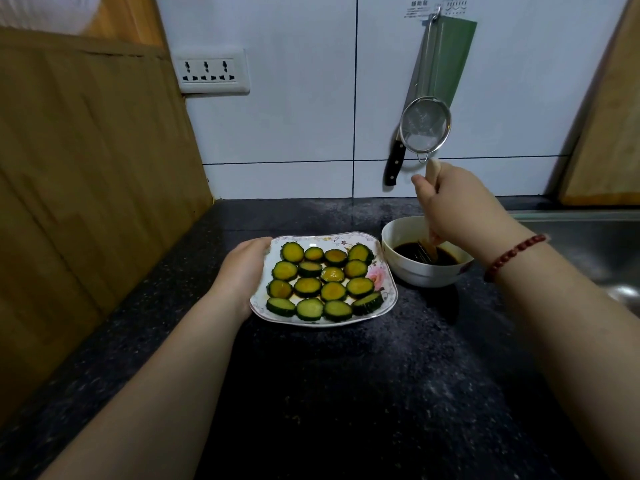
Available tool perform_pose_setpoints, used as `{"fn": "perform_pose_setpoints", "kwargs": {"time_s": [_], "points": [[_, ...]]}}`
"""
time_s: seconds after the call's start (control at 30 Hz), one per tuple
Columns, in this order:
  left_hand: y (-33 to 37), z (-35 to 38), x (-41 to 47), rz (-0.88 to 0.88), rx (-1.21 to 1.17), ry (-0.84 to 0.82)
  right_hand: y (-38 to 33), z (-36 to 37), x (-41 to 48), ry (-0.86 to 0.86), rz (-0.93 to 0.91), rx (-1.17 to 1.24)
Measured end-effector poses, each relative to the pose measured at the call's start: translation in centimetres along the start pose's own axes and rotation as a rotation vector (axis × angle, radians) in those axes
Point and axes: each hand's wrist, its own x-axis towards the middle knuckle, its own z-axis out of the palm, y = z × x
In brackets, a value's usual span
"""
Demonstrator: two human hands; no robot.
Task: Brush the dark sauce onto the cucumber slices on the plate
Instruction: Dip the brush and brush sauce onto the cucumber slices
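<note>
A white flowered plate (384, 299) on the dark counter carries several round cucumber slices (322, 282); many look glazed brown, while the nearest row looks plainer green. My left hand (242, 271) grips the plate's left rim. To the plate's right stands a white bowl (415, 275) of dark sauce (446, 256). My right hand (460, 206) hovers over the bowl, closed around a brush with a pale handle (433, 171). Its bristles (429, 252) dip into the sauce.
A metal sink (588, 244) lies right of the bowl. On the tiled wall hang a mesh strainer (425, 124) and a knife (394, 164). A socket strip (211, 72) is at the back left, beside a wooden panel (86, 161).
</note>
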Motion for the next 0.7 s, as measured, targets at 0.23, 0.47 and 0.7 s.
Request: {"fn": "perform_pose_setpoints", "kwargs": {"time_s": [0.23,0.47,0.7], "points": [[0.0,0.0,0.2,0.008,0.006,0.002,0.2,0.5,0.1,0.004,-0.022,-0.032],[-0.1,-0.1,0.1,0.010,0.014,0.008,0.4,1.8,-0.4,0.043,-0.050,-0.029],[-0.1,0.0,-0.2,0.009,-0.004,0.016,0.2,2.0,-0.5,0.100,-0.060,0.000]]}}
